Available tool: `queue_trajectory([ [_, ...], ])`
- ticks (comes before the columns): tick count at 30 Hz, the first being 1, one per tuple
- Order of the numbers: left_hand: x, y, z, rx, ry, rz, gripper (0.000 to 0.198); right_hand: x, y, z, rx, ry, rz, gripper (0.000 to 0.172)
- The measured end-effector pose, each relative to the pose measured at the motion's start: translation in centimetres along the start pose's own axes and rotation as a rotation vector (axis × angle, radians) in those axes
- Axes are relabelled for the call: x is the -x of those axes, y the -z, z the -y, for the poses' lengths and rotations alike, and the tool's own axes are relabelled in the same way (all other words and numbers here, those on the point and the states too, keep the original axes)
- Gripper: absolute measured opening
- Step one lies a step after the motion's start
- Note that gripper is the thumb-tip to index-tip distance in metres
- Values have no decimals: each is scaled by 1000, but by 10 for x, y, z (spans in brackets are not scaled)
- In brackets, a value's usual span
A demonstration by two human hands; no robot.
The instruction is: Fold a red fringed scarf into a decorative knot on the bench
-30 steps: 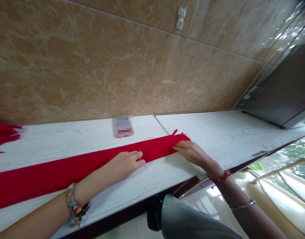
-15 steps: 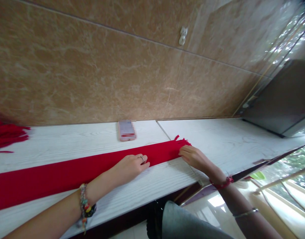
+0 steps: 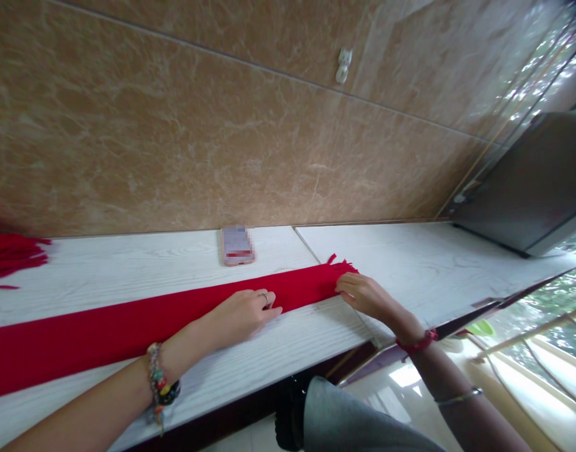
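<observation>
A long red scarf (image 3: 104, 329) lies stretched along a white wood-grain counter (image 3: 410, 257), its fringed end (image 3: 337, 267) to the right. My left hand (image 3: 243, 314), with a ring and a beaded bracelet on the wrist, rests flat on the scarf's near edge, fingers together and extended. My right hand (image 3: 363, 295), a red cord at the wrist, lies on the counter with its fingertips touching the scarf's fringed end. More red fringe (image 3: 12, 257) shows at the far left.
A pink phone (image 3: 238, 245) lies face up near the wall behind the scarf. A brown tiled wall rises behind the counter, with a small white hook (image 3: 343, 65) on it. A dark appliance (image 3: 528, 188) stands at the right end. My grey-clad knee (image 3: 349, 420) is below the counter edge.
My right hand has slid slightly left along the scarf's fringed end. The left hand stays on the scarf. The view has shifted a little.
</observation>
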State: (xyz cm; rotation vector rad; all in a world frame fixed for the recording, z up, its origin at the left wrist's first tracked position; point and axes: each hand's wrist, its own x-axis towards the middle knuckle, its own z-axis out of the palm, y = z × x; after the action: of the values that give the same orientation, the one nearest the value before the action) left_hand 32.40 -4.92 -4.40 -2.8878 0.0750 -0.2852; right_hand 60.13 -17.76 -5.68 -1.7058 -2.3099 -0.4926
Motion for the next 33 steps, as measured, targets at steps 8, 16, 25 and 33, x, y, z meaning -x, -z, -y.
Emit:
queue_trajectory([
  [8,-6,0,3,252,55,-44,19,-23,18,21,-115,-36,-39,24],
  [16,-9,-10,3,267,107,-9,31,-40,-12,57,-235,-22,306,58],
  [25,5,-13,-1,234,88,60,46,-11,-11,26,-132,-197,342,62],
  [33,3,-3,0,83,287,4,22,-45,7,62,-153,-36,63,24],
])
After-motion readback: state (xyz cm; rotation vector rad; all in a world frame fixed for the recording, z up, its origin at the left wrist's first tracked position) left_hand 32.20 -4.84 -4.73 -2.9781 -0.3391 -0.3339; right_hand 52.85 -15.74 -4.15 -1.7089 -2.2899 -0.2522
